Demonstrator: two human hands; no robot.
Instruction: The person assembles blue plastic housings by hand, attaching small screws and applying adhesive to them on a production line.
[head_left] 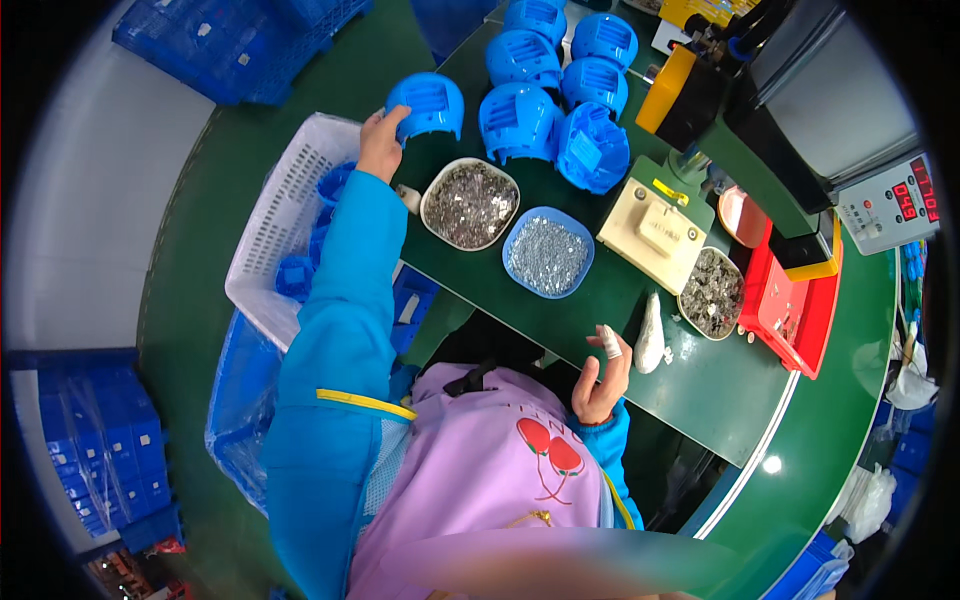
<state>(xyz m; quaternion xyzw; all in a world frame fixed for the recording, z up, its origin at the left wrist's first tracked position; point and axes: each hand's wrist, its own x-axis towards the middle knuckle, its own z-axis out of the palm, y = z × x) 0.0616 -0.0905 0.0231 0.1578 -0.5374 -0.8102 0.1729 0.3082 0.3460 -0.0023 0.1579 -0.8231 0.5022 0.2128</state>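
Left hand [380, 140] half behind blue housing [428, 105]

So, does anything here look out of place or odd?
Slightly. One blue housing lies tipped on its side, unlike the others in the group. A few small metal bits lie loose beside the right bowl. The right hand has a taped fingertip.

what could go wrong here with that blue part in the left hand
1. The left hand holds the blue part only by its edge, at full reach near the table corner; it might slip into the white basket or off the table.
2. The open bowl of metal bits sits just beside that arm; a sleeve swing could tip it.
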